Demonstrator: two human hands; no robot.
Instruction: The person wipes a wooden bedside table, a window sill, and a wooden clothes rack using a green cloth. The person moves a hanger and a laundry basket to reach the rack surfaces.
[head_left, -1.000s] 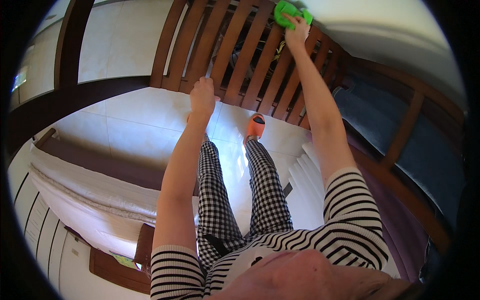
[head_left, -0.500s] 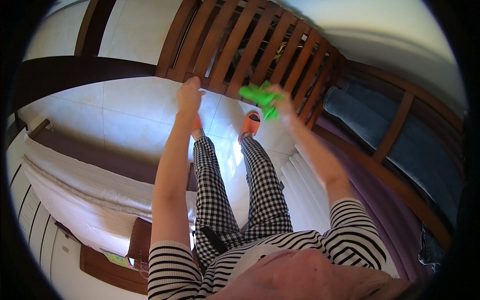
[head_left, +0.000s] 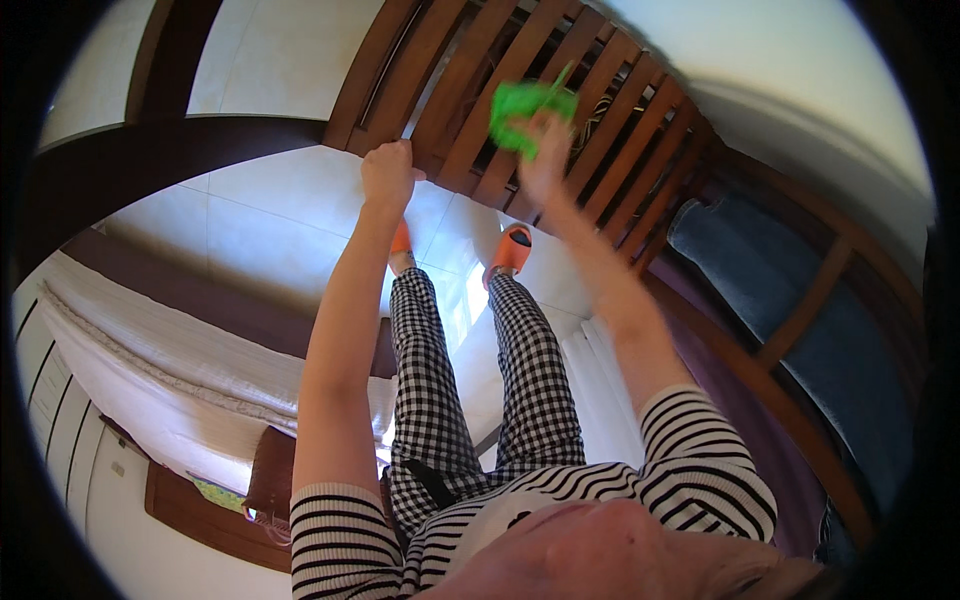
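The tiled floor (head_left: 270, 220) gleams between white-draped furniture (head_left: 150, 355) and a pale wall (head_left: 800, 90).

Right hand (head_left: 543, 160) and green cloth (head_left: 510, 105), upper centre: motion-blurred, grip unclear. Left slipper (head_left: 401, 238) partly hidden behind left forearm (head_left: 345, 300). Slatted rack (head_left: 465, 95) cut off at top; stuff underneath (head_left: 600, 110) unidentifiable.

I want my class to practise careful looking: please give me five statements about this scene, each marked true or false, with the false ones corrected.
1. The right hand holds a green cloth. True.
2. The left hand holds another cloth. False: the left hand is at the near edge of the wooden slats, with no cloth showing.
3. The trousers are checked. True.
4. The sleeves are plain. False: the sleeves are striped.
5. The slippers are blue. False: the slippers are orange.
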